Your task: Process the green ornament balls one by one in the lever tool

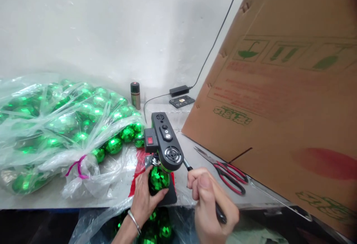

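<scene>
A small black bench machine (164, 142) with a red switch stands near the table's front edge. Under its head sits a green faceted bauble (158, 179), and my left hand (145, 197) is wrapped round that bauble from the left, a bracelet on the wrist. My right hand (212, 201) is closed in a fist on the machine's black lever handle (220, 214), whose metal rod (186, 164) runs up to the machine's side.
A big clear plastic bag of green baubles (58, 125) fills the left of the table. Another bag of baubles (156, 229) lies below the front edge. Red-handled scissors (225, 171), a tilted cardboard box (284, 88), a small can (135, 95) and a power adapter (179, 90) stand nearby.
</scene>
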Tool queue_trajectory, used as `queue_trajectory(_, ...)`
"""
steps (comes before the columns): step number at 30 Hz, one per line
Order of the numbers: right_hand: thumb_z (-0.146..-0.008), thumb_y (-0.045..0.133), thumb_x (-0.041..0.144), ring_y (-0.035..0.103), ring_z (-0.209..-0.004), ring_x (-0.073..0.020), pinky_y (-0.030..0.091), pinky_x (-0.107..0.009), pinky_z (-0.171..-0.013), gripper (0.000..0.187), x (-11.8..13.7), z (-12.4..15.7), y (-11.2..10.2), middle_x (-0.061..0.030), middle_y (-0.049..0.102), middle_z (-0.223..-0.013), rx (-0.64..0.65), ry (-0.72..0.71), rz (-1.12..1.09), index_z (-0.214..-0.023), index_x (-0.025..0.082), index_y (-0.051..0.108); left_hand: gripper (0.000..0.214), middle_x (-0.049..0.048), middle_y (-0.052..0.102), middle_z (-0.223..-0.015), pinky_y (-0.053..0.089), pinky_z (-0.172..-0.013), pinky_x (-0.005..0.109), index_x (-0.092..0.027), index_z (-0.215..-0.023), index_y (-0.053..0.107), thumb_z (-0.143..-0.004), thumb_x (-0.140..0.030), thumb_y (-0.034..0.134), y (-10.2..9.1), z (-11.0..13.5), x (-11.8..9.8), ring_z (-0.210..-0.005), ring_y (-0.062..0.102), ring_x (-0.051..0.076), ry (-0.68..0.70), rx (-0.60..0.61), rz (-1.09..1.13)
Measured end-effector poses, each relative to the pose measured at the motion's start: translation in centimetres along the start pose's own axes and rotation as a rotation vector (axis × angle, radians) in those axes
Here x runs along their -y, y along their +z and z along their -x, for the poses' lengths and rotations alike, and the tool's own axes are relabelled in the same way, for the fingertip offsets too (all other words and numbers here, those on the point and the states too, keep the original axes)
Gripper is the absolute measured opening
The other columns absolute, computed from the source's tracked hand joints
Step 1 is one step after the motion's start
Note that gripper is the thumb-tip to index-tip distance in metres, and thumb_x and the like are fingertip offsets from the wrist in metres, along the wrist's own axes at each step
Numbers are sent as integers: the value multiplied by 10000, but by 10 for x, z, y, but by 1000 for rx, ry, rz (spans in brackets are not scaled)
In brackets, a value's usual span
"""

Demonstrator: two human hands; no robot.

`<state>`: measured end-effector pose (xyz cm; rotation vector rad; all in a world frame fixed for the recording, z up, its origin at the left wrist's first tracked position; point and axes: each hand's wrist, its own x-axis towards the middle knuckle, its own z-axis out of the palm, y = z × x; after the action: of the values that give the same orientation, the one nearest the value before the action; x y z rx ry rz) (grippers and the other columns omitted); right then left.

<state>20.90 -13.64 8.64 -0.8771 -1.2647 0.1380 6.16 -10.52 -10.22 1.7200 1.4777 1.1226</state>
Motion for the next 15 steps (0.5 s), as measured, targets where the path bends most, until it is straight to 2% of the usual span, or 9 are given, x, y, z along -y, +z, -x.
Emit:
queue_trajectory(6, -1152, 501, 86, 565, -599, -110, 413, -265, -560, 426, 0, 0, -1, 36, 528, -670, 4, -12, 14, -749, 220, 527, 836, 215, 776, -1440, 565, -1220, 727, -174, -1469, 669, -711, -431, 912, 9, -14, -7, -1379, 725, 478, -12, 65, 76)
queue_trajectory(11, -1141, 511, 75, 551, -570, -106, 393, -272, -549, 412, -6, 8, 1, 34, 547, -670, -36, -15, -17, -754, 213, 541, 862, 225, 762, -1453, 562, -1230, 718, -158, -1483, 656, -695, -394, 915, 9, -13, -7, -1384, 719, 473, -58, 89, 119)
queue_trajectory(15, -1151, 508, 101, 540, -548, -103, 386, -265, -540, 441, -12, 16, 4, 56, 468, -614, -84, -61, -16, -728, 221, 487, 859, 212, 763, -1449, 574, -1230, 700, -162, -1493, 655, -704, -384, 913, 8, -11, -5, -1384, 721, 463, -36, 104, 123)
